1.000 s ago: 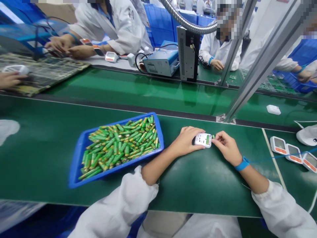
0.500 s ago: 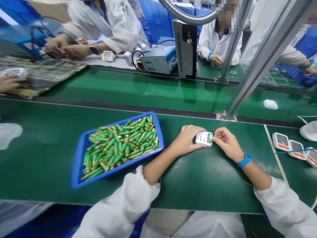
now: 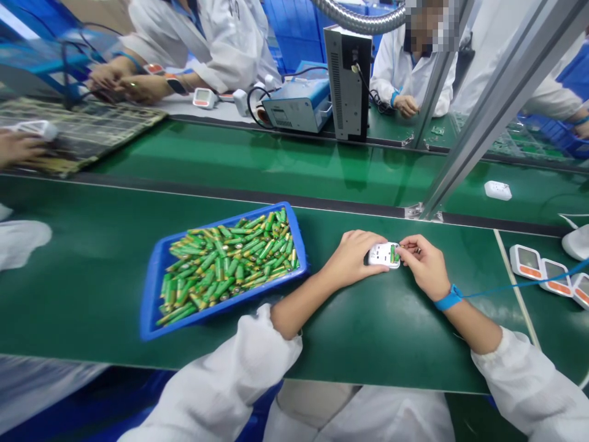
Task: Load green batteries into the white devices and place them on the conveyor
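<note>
In the head view, the white device (image 3: 381,254) carries small dark marks on its upturned face, too small to read; the metal box (image 3: 294,105) across the bench has a printed label that is likewise illegible, and no brand can be made out on the batteries (image 3: 230,261). The device is a small, rounded, glossy white case with an open slot at its right end, where something green shows, partly hidden by fingers. It is above the green work surface (image 3: 368,344), to the right of the blue tray (image 3: 145,307), between the two hands. The left hand (image 3: 353,261) is curved around its left end, thumb along the near edge and fingers along the far edge, gripping it. The right hand (image 3: 426,264), with a blue wrist strap (image 3: 448,298), has its thumb and forefinger drawn together at the slot end; whether they pinch the green piece cannot be told. The tray is heaped with green batteries with gold-coloured ends, lying at many angles. Near the right edge, white-and-orange display units (image 3: 527,262) lie in a row, their grey screens unreadable.
</note>
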Demonstrator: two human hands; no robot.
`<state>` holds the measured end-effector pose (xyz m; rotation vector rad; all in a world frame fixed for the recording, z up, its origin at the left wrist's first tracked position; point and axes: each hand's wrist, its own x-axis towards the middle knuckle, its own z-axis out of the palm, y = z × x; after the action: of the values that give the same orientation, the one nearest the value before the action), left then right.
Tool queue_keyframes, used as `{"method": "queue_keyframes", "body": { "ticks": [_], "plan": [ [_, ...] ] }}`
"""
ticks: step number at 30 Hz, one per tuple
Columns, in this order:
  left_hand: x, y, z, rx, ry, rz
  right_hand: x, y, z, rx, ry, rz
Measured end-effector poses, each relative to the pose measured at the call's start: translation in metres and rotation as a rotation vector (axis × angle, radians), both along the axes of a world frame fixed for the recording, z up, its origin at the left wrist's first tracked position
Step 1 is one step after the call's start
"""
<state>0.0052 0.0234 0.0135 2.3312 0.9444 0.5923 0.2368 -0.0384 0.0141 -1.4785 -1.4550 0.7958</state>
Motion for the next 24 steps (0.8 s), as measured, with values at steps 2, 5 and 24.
{"method": "queue_keyframes", "body": {
  "ticks": [2,5,24],
  "plan": [
    [0.000,-0.001,0.000,0.000,0.004,0.007,0.002,0.001,0.001,0.026,-0.058,0.018],
    [0.000,-0.002,-0.001,0.003,-0.005,0.026,0.006,0.000,0.002,0.123,-0.199,0.089],
    [-0.010,0.001,-0.003,0.187,-0.183,0.018,0.000,-0.008,-0.013,0.141,-0.118,0.140]
  ]
}}
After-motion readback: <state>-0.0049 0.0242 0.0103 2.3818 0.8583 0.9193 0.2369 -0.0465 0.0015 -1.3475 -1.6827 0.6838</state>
